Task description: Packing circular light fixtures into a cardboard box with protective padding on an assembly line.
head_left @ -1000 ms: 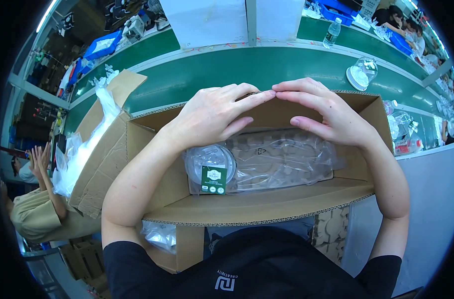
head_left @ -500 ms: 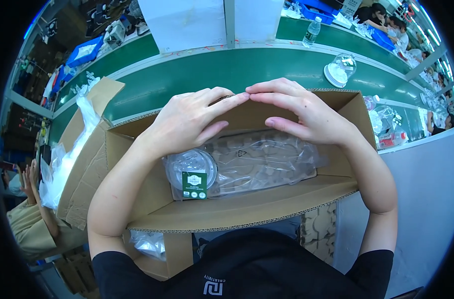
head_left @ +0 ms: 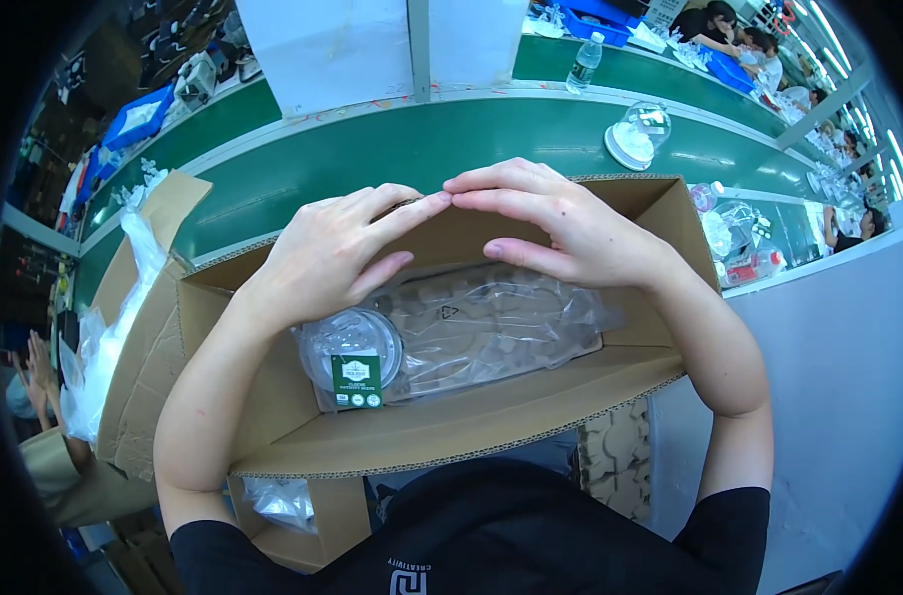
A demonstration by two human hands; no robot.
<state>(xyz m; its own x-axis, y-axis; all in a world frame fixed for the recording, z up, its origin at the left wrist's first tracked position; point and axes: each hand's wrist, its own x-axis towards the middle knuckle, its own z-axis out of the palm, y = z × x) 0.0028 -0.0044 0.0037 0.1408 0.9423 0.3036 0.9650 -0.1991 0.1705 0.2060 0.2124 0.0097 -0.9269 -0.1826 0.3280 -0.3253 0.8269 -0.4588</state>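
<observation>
My left hand (head_left: 344, 241) and my right hand (head_left: 541, 211) arch over the far rim of an open cardboard box (head_left: 471, 421), fingers stretched out and fingertips meeting at its middle. Both thumbs stick out over the inside. Whether the fingers press on the rim is hard to see. Inside, at the left, a clear plastic dome (head_left: 340, 332) in a clear bag carries a green label card (head_left: 357, 381). Beside it a molded brown pulp tray (head_left: 491, 317) lies under clear plastic film.
White plastic film (head_left: 119, 317) hangs over a cardboard flap on the left. Behind the box runs a green workbench (head_left: 372, 149) with a domed ornament (head_left: 638, 136) and a water bottle (head_left: 584, 63). More bottles (head_left: 754, 266) stand at the right. Other people work farther off.
The whole view has shifted, so the box, bench and hands appear farther left. My hands keep the same pose against the box rim.
</observation>
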